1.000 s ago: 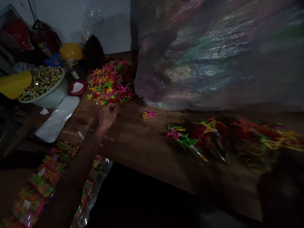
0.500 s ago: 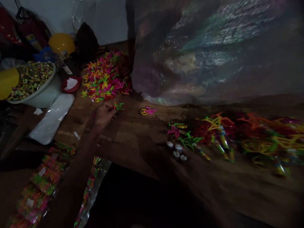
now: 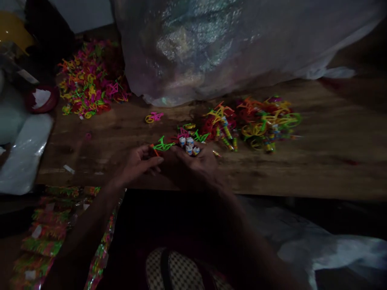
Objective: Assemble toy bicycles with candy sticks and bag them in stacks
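A big clear bag (image 3: 211, 48) lies on the wooden table (image 3: 317, 161), a neon toy heap (image 3: 87, 84) beside it

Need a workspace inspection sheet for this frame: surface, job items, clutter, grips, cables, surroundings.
Surface: brown wooden table, dimly lit.
Job's things: green plastic bicycle-shaped piece; small white-capped tubes; near pile of neon plastic pieces just beyond the hands.
Clutter: far pile of neon plastic pieces; lone pink-and-yellow piece; red lid; white plastic sheet.
Grips: left hand shut on the green piece; right hand shut on the tubes.
Cables: nothing seen.
Surroundings: large clear plastic bag at the table's back; packed colourful strips lower left.
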Available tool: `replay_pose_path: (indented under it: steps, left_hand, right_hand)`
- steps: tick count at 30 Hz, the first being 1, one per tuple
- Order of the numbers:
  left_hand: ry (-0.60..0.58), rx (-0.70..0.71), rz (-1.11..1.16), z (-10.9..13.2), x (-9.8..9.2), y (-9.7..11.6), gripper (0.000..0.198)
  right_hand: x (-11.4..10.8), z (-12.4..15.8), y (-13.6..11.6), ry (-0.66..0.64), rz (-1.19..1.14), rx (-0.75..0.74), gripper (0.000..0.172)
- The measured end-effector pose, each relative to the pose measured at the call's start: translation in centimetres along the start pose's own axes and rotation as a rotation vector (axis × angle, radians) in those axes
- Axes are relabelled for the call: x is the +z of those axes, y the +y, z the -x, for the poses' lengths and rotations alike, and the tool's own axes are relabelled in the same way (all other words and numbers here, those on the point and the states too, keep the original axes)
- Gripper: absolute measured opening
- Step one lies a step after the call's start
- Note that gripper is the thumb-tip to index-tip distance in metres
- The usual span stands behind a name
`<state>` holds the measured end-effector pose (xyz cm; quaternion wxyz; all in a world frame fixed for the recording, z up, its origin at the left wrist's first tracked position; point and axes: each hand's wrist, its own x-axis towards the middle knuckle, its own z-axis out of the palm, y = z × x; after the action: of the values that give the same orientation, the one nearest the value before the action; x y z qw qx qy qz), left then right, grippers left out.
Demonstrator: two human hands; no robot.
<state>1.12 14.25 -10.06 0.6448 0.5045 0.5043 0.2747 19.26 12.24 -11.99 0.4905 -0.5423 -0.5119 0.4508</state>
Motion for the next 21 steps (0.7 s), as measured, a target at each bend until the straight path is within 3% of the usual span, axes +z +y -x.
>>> replay_pose_path:
  steps: [3, 7, 10, 13, 16, 18, 21]
  left_hand:
    - [0.031, 0.043, 0.002, -0.2, -0.5, 0.8, 0.038]
    - [-0.144, 0.012, -0.108, -0.8, -0.5, 1.5, 0.017]
    - [-0.096, -0.028, -0.064, -1.3, 0.0, 1.2, 0.012]
    - [-0.012, -0.052, 0.097, -1.3, 0.2, 0.5, 0.016]
    - [0.008, -0.07, 0.224, -1.1, 0.3, 0.0, 0.025]
    - [-0.002, -0.077, 0.268, -0.8, 0.4, -0.3, 0.029]
    - [-0.017, -0.063, 0.289, -0.4, 0.7, -0.7, 0.033]
  right_hand:
    - [-0.9, -0.2, -0.3, -0.094, -0.051, 0.047, 0.039]
    - [-0.5, -0.8, -0.3, -0.136, -0.062, 0.052, 0.035]
    - [-0.1, -0.8, 0.5, -0.105, -0.05, 0.027, 0.032]
    - [-0.6, -0.4, 1.4, -0.079, 0.077, -0.081, 0.029]
    - [-1.5, 0.2, 1.3, -0.158, 0.17, -0.179, 0.025]
    - [-1.8, 0.4, 0.9, -0.221, 0.163, -0.197, 0.025]
    - [-1.5, 0.7, 0.5, -0.209, 0.125, -0.148, 0.031]
